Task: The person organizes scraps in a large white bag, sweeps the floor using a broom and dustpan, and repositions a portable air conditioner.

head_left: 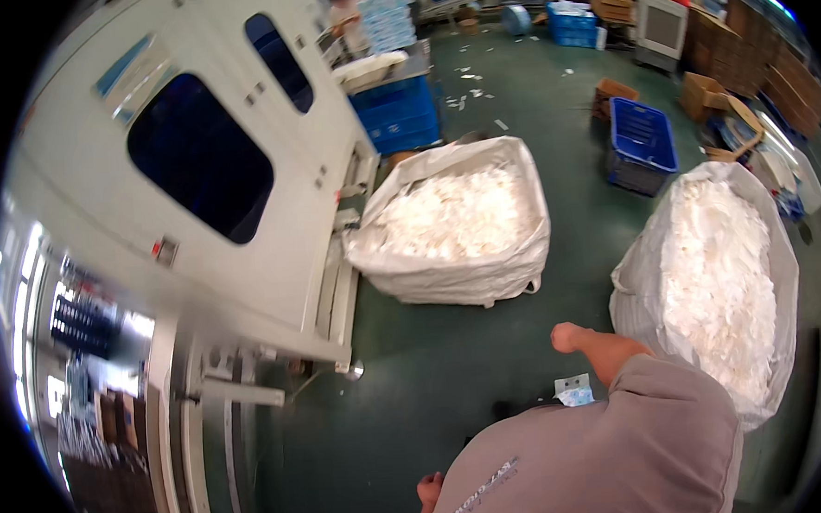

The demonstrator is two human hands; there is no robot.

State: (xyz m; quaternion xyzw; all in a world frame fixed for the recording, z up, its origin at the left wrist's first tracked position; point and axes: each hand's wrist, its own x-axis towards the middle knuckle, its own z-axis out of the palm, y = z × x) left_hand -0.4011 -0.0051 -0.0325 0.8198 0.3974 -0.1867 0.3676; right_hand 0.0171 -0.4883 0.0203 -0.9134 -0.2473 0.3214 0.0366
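My right hand (565, 338) hangs in front of me with its fingers curled in, and nothing shows in it. It is nearest to the white bulk bag (640, 286) on my right, filled with white scraps (718, 273), and does not touch it. My left hand (430, 488) is low at my left side, partly hidden by my grey-brown shirt; the fingers that show look curled and hold nothing visible. Another open white bulk bag (458, 277) of scraps (459, 212) stands ahead of me beside the machine. A small grey piece with a light-blue printed film (574, 392) appears just before my body.
A large cream machine cabinet (235, 98) with dark windows lines the left. Farther off are a blue crate (644, 142), cardboard boxes (699, 97), a blue bin (394, 118) and a grey cooler (660, 28). Scraps litter the green floor (513, 84). A person (347, 23) stands at the back.
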